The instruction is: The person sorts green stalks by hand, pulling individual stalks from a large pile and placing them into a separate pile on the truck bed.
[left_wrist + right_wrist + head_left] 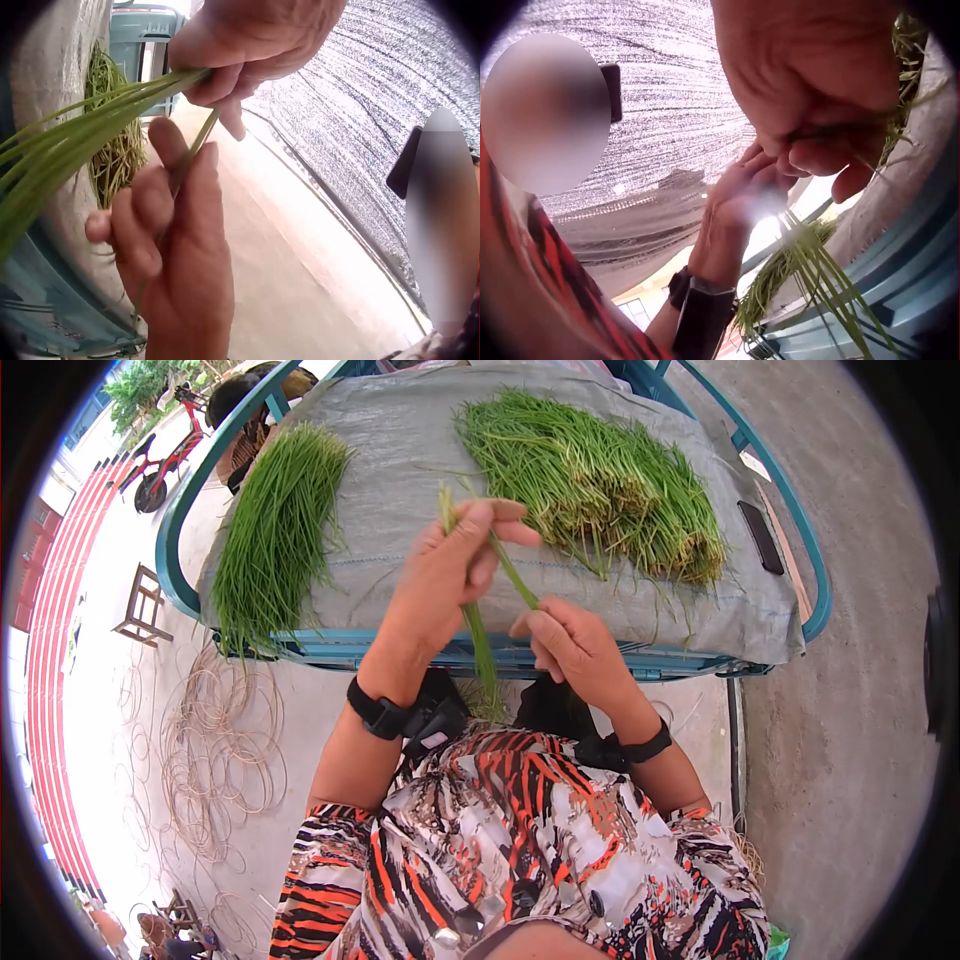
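In the head view my left hand (pixel 440 575) grips a small bunch of chives (pixel 480 650), pale ends up and green leaves hanging below the palm. My right hand (pixel 575 645), lower and to the right, pinches a single chive stalk (pixel 515 575) that slants up to the left hand's fingers. Seen from the left wrist, the bunch (pixel 90 120) fans out of the left hand (pixel 255 45), with the right hand (pixel 187 225) below pinching the thin stalk (pixel 201 135). The right wrist view shows the bunch (pixel 810 255) dangling under the left hand (pixel 731 202).
A grey sheet (pixel 390 460) covers the bed of a blue-railed cart (pixel 180 540). On it lie a chive pile (pixel 280 525) at left, a larger one (pixel 590 480) at right, and a dark phone (pixel 761 538). A small stool (pixel 145 605) and coiled strands (pixel 220 750) are on the ground.
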### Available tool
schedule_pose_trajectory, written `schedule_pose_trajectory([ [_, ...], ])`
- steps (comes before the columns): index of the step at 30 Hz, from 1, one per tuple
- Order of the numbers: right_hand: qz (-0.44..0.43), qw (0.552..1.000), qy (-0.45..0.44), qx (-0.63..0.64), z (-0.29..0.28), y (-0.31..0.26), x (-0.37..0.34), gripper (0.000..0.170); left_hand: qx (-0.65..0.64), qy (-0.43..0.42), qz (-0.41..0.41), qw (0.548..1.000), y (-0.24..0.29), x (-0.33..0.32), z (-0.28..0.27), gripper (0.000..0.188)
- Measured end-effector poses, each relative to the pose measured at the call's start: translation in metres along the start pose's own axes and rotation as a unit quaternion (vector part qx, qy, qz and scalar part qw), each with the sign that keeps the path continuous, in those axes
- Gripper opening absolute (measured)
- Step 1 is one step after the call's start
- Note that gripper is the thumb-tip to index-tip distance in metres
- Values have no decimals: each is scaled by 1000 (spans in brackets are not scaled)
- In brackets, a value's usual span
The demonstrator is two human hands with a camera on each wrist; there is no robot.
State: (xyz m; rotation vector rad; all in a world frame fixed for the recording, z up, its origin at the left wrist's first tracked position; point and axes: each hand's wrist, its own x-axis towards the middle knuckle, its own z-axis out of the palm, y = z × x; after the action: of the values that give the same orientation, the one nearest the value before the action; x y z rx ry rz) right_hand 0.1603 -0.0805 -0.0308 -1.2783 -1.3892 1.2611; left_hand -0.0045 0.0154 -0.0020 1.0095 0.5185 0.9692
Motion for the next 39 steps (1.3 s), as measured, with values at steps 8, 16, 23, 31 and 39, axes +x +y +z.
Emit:
schedule_pose_trajectory([
  [8, 72, 996, 7, -48, -26, 44, -34, 29, -130, 178, 32, 975, -14, 40, -54, 31],
  [16, 123, 980, 80, -133, -66, 74, -85, 28, -389, 20, 3, 921, -63, 74, -100, 24],
  [23, 3, 930, 200, -309, -80, 53, -73, 13, -438, -86, -4, 895, -59, 67, -105, 23],
  [31, -293, 762, 261, -515, -44, -3, 59, 27, -424, -60, -46, 902, -49, 66, -99, 21],
  [39, -338, 720, 244, -554, -50, 3, 100, 14, -410, -70, -41, 908, -52, 66, -98, 21],
])
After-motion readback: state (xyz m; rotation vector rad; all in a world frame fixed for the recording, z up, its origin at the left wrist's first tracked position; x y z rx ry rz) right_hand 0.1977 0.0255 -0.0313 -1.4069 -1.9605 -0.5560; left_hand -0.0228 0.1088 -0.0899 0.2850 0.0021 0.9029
